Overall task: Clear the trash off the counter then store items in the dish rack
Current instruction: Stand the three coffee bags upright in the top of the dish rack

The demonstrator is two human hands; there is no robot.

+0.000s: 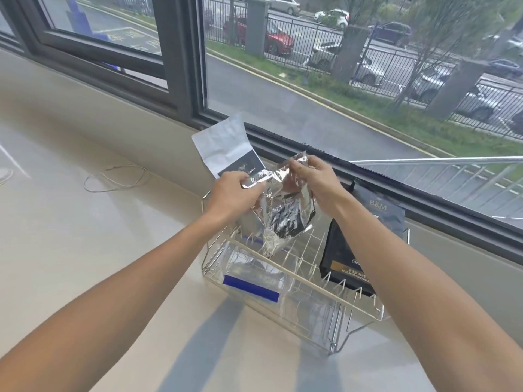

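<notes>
A crumpled silver foil bag [283, 216] hangs over the wire dish rack [300, 281], held at its top edge by both hands. My left hand [230, 195] pinches the bag's left corner; my right hand [317, 179] grips its right corner. The bag's lower end dips between the rack's wires. Inside the rack lies a clear zip bag with a blue strip [250, 287] at the left and a black coffee bag [348, 258] stands at the right. A white coffee bag [223, 148] leans against the window frame behind my left hand.
A thin loop of wire [116, 178] lies on the pale counter [85, 236] to the left. A dark blue B&M bag [387, 210] stands behind the rack by the window. The window frame [181, 66] runs along the counter's far edge.
</notes>
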